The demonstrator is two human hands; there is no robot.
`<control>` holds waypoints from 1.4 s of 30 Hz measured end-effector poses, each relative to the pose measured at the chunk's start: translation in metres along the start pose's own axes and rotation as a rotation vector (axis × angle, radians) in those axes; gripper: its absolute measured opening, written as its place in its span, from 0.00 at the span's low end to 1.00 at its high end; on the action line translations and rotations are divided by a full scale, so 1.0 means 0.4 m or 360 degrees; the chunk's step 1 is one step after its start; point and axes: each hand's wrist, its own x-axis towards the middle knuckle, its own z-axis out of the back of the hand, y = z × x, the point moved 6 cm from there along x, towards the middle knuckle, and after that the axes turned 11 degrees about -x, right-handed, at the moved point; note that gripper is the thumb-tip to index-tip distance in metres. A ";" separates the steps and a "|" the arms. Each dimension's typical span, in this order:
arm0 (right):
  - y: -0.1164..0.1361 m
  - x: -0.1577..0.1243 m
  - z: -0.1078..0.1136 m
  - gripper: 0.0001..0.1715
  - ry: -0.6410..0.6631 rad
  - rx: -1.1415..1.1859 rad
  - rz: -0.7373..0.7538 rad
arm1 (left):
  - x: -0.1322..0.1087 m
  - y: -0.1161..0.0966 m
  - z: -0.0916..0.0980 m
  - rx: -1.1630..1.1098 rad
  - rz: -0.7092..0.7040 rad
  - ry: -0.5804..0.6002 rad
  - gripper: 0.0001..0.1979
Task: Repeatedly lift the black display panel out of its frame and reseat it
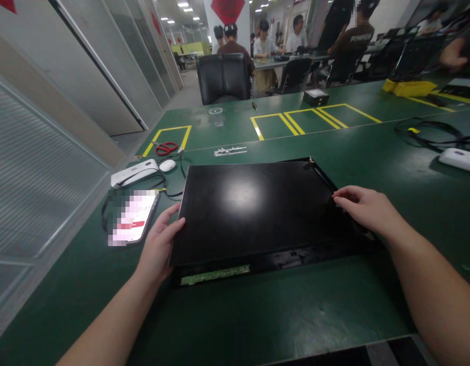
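Observation:
A black display panel [250, 213] lies slightly askew over a black frame [295, 256], whose near and right edges show beyond it. My left hand [162, 239] grips the panel's left edge, thumb on top and fingers at the side and below. At the panel's right edge, my right hand [362, 206] pinches with thumb and forefinger; whether it holds the panel's edge or something small there is hidden. A green circuit strip [215, 275] shows in the frame along the near side.
A phone [137, 218], a white power strip [134, 173], a white mouse [167, 165] and red-handled scissors [166, 148] lie left. Farther back are white strips [230, 151], a plastic cup [217, 118] and a small box [316, 97]. Cables and another power strip [459, 160] lie right.

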 end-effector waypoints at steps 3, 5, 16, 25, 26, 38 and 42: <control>0.000 0.000 0.000 0.14 0.0011 -0.0015 -0.0011 | -0.001 -0.001 -0.005 -0.0009 0.0012 -0.0014 0.37; 0.000 -0.001 0.000 0.14 0.0027 -0.0033 -0.0043 | -0.002 -0.002 -0.009 -0.0014 0.0024 -0.0012 0.37; -0.003 0.000 0.000 0.13 0.0002 -0.0012 -0.0016 | 0.010 0.003 0.000 -0.0042 0.0115 -0.0004 0.38; -0.001 0.001 0.005 0.12 -0.0002 -0.0024 -0.0038 | 0.015 0.005 0.001 -0.0095 0.0150 -0.0001 0.37; -0.002 0.001 0.005 0.12 -0.0005 -0.0022 -0.0037 | 0.016 0.005 0.001 -0.0094 0.0146 0.0005 0.37; 0.003 0.000 0.015 0.12 0.0016 -0.0013 -0.0056 | 0.010 0.000 -0.006 -0.0186 0.0155 -0.0049 0.33; 0.009 -0.004 0.013 0.12 0.0030 0.0023 -0.0085 | 0.009 0.000 -0.007 -0.0181 0.0151 -0.0020 0.35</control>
